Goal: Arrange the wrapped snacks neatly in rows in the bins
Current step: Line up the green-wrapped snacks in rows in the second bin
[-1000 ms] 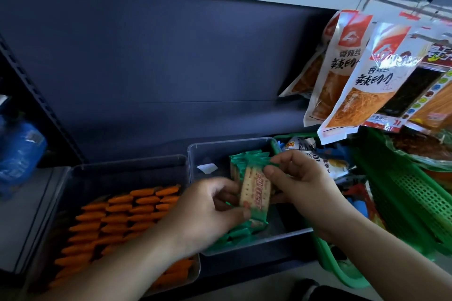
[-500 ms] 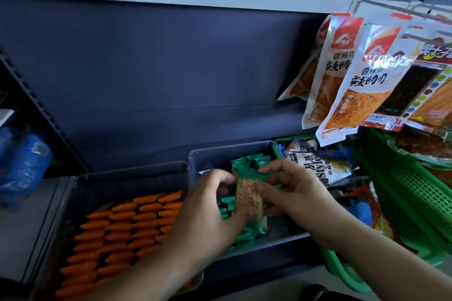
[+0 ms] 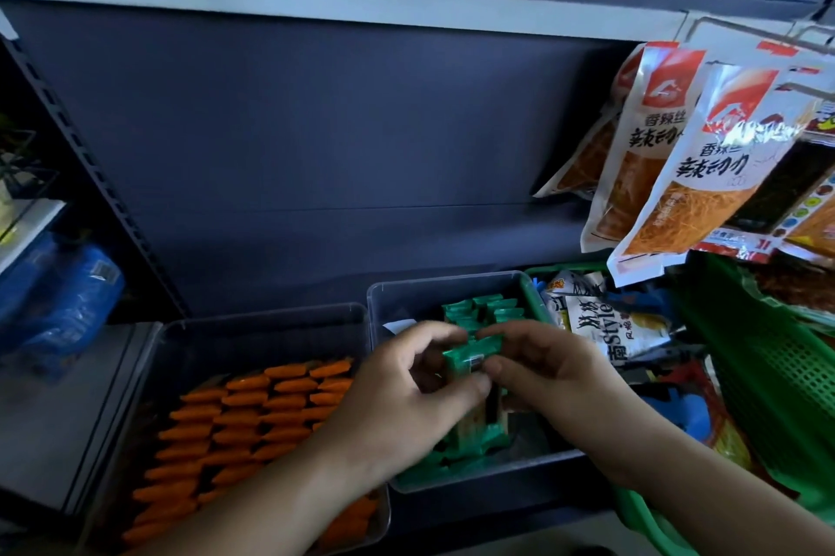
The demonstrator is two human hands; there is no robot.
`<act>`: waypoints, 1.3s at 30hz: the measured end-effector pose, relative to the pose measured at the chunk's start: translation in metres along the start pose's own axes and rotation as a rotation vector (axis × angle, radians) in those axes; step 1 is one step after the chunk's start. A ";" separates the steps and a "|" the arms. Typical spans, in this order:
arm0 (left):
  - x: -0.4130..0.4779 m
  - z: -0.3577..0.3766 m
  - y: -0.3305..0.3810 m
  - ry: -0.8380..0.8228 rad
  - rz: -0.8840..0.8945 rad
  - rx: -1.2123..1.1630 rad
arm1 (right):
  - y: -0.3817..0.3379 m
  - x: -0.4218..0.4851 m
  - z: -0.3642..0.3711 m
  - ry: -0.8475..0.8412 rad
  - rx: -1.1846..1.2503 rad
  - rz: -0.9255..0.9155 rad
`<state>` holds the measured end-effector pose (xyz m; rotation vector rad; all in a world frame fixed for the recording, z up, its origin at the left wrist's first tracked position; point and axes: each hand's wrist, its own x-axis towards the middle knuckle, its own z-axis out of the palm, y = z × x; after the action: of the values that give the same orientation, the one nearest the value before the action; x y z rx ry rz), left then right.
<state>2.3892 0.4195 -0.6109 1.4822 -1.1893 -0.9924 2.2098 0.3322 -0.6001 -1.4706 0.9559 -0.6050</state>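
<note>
My left grip (image 3: 406, 393) and right grip (image 3: 542, 370) both pinch one crinkly green-wrapped snack (image 3: 467, 356), held over the middle of the clear plastic bin (image 3: 406, 298). Just past its right edge, a glossy white packet (image 3: 601, 329) reads "Style".

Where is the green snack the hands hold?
Head view, centre: the green snack is pinched between the left hand and right hand, over the clear bin right of the orange snacks.

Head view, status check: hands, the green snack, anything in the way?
Left hand and right hand both pinch one green snack, above the clear bin. Other green packs stand right behind and below it.
</note>
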 end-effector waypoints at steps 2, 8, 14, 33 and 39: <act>0.002 -0.003 0.002 0.018 0.009 0.013 | 0.001 0.001 0.000 -0.011 -0.083 -0.023; 0.004 -0.004 -0.003 -0.017 -0.063 -0.019 | 0.003 0.003 -0.002 0.031 -0.134 -0.027; -0.003 0.012 -0.011 -0.106 -0.086 0.037 | 0.003 0.008 -0.009 0.163 -0.020 0.059; 0.022 0.050 -0.021 -0.187 0.067 0.295 | 0.021 -0.007 -0.050 0.072 -0.222 -0.013; 0.039 0.054 -0.040 -0.239 -0.024 0.366 | 0.044 0.013 -0.067 0.018 -0.482 -0.008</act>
<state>2.3533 0.3738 -0.6620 1.6956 -1.5944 -1.0279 2.1516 0.2875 -0.6352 -1.8957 1.1635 -0.4080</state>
